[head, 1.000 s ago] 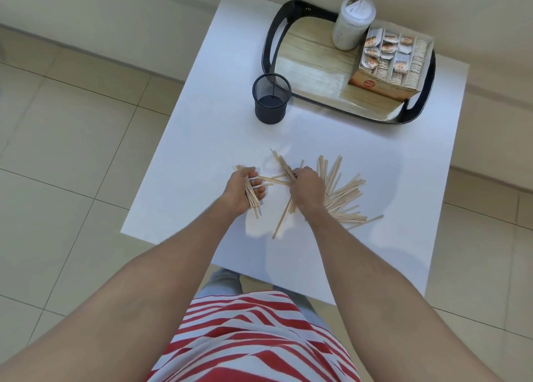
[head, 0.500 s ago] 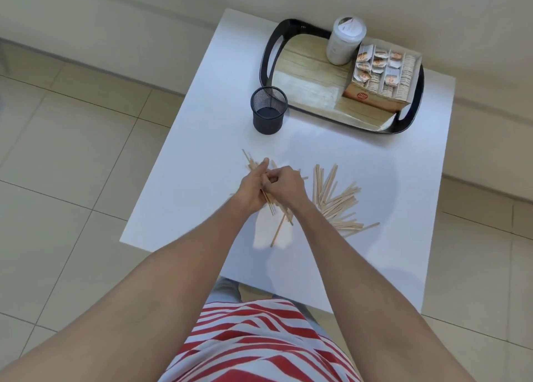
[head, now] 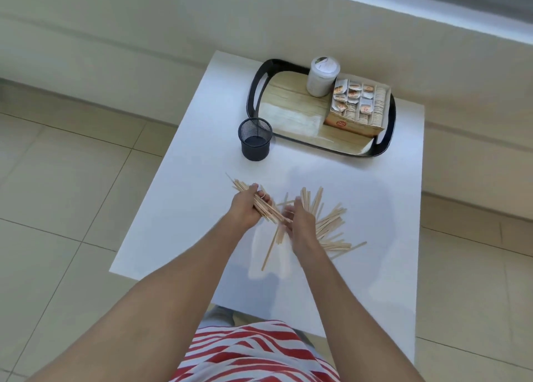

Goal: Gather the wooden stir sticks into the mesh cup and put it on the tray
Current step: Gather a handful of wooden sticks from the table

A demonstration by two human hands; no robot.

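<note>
The left hand [head: 245,208] gripped a bundle of sticks [head: 256,201], fingers curled round it, the bundle slanting up and away to the left and poking out past the knuckles. The right hand [head: 300,223] sat just beside it over the loose sticks [head: 328,223], blurred; whether its fingers had closed on anything could not be told. The loose ones fanned out on the table [head: 184,208] to the right of that hand, with one long stick [head: 269,252] lying apart, pointing back toward the near edge.

Up ahead stood the mesh cup [head: 255,139], upright, with nothing poking above its rim, on the table just beside the tray's near left corner and apart from the hands. Bare tabletop lay between the cup and the bundle. The tray [head: 253,93] sat at the far side of the table, its black rim close to the far edge. Its left half showed bare wood grain; the right half held a white lidded jar [head: 321,77] and a box of packets [head: 357,107], the two touching. More bare table ran to the right of the sticks, out to the right edge. Tiled floor [head: 72,194] lay all round.
</note>
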